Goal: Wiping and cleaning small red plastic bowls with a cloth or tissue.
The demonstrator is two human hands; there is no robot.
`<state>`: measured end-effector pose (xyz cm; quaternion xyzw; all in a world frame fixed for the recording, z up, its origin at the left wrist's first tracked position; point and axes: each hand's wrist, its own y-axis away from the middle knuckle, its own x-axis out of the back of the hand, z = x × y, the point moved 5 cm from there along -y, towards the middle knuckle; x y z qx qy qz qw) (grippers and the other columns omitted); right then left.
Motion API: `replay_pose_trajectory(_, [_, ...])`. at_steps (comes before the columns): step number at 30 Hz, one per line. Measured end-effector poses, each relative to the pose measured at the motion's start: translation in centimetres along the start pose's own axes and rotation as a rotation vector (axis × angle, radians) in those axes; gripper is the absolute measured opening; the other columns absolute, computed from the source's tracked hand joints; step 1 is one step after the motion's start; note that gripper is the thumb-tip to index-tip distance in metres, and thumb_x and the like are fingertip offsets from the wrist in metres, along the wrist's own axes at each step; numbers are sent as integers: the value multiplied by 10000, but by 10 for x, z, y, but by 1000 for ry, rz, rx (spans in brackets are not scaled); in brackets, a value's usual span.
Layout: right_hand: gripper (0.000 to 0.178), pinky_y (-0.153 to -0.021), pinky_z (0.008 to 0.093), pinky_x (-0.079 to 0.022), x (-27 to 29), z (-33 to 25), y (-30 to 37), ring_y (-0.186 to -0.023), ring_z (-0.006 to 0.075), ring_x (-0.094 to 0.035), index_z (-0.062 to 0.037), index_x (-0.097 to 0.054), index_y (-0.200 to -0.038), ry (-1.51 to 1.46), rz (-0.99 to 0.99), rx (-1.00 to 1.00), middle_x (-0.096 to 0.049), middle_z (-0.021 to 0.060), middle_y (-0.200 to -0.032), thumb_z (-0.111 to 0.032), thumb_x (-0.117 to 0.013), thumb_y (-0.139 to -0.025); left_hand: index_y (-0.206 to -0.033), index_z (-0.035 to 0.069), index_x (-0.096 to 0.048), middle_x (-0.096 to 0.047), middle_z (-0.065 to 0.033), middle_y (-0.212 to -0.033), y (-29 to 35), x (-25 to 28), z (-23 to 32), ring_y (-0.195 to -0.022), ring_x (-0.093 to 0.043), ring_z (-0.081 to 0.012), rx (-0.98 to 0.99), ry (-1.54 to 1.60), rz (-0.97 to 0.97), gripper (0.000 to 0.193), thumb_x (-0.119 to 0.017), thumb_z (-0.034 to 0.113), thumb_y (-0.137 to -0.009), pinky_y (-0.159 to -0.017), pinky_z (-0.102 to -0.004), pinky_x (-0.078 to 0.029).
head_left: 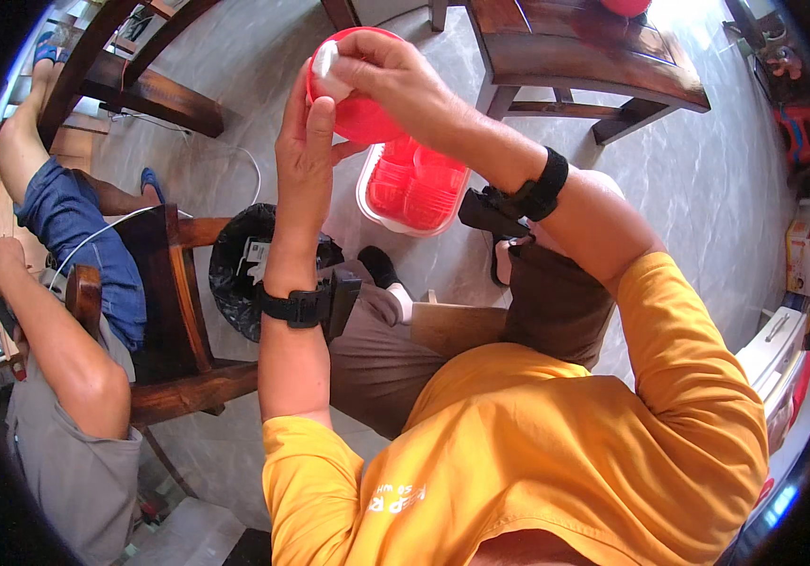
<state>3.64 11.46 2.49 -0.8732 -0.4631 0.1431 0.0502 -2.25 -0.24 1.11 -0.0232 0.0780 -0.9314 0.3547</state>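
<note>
Out in front of me, my left hand point(308, 137) grips the side of a round red bowl point(367, 120), which is tilted so its inside faces me. My right hand point(381, 71) reaches into the bowl, its fingers closed on a bunched white cloth point(327, 74) pressed against the inner wall near the rim. Whether it is cloth or tissue is hard to tell. Just below the bowl, a white plastic basket point(363, 200) holds several stacked red containers point(414, 184). Part of the basket is hidden behind the bowl.
A bin lined with a black bag point(235, 269) stands left of my legs. Further left, another person point(75, 387) sits on a dark wooden chair point(174, 302). A wooden bench point(593, 57) is at the far right, with a red object point(626, 6) on it. White drawers point(771, 344) line the right side.
</note>
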Motion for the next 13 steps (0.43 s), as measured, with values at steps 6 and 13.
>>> replay_pose_trajectory(6, [158,-739,391,-520,-10,-1,7,-842,298,-653,-33,-627,-958,966,-506,320,-653,142,-890,-163,-601,-873,-1435,74,-377,-560,-120,-1256,-6,15,-3,-1067,-612,-216,39,22,-20,602,-522,426,-969,-749,-323,-600])
replay_pose_trajectory(13, [166,-728,426,-562,-10,-9,-4,-865,299,-694,-43,-646,-959,1231,-410,339,-677,158,-986,-112,-602,-815,-1433,125,-414,-523,-120,-1331,-9,52,19,-1115,-584,-226,-42,-319,71,654,-483,553,-943,-714,-350,-590])
